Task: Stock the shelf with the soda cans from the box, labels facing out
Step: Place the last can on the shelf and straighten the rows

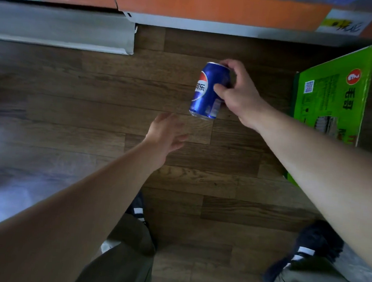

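Observation:
My right hand (239, 91) grips a blue soda can (206, 93) with a red, white and blue logo, held tilted above the wooden floor with the label toward me. Below and to the left of the can, my left hand (165, 132) reaches out with its fingers straight and loosely spread, holding nothing and a short gap away from the can. A green cardboard box (333, 102) stands on the floor at the right, partly behind my right forearm. Its inside is hidden.
A grey shelf base (62, 33) runs along the top left, with orange cartons (212, 6) above it across the top. Wooden floor (95, 103) fills the middle. My two dark shoes (318, 242) and trouser legs are at the bottom.

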